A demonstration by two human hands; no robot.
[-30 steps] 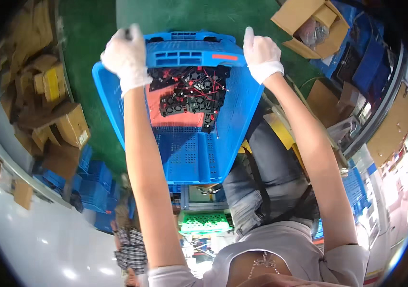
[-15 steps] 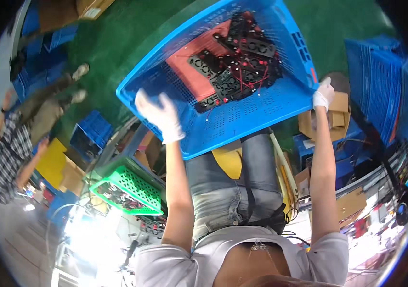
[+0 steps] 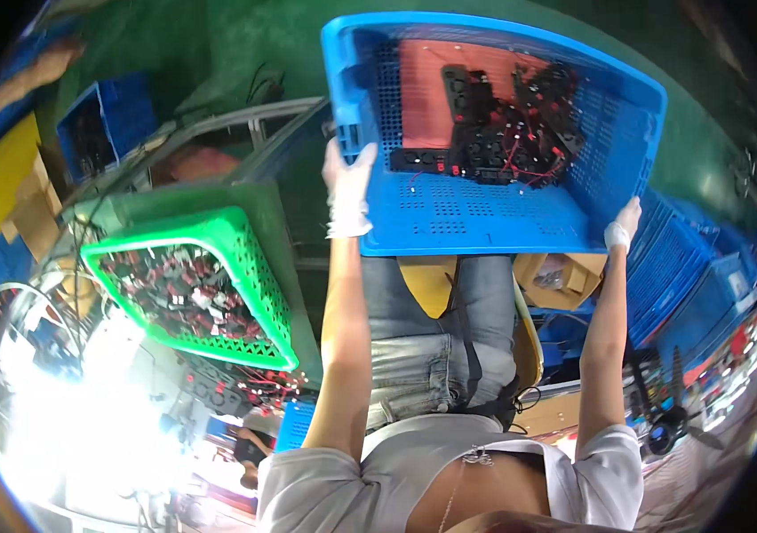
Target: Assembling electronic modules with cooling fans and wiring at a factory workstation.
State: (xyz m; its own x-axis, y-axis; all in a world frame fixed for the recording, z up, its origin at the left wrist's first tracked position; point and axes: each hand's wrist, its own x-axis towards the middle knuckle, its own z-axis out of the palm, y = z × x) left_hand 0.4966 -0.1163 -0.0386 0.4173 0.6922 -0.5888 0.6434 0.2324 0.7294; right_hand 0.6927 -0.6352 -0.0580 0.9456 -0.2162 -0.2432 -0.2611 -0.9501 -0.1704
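Note:
A large blue plastic crate [image 3: 476,233] with perforated walls is held up in front of me, its open side toward me. Inside lie several black fan parts [image 3: 485,147] with red wires, bunched toward the right on a reddish sheet [image 3: 423,93]. My left hand [image 3: 349,182], in a white glove, grips the crate's left end, with fingers at the handle slot. At the near right corner my right hand [image 3: 625,224], also gloved, is closed on the rim.
A bright green basket [image 3: 245,240] full of small dark and red parts stands to the left. Stacked blue crates [image 3: 681,266] and a cardboard box [image 3: 561,277] are at the right. A smaller blue crate [image 3: 107,124] sits at the far left.
My left hand was loose and spread over the crate's left side; now it grips that end. The crate has levelled and shifted right. The view has turned, bringing the green basket closer.

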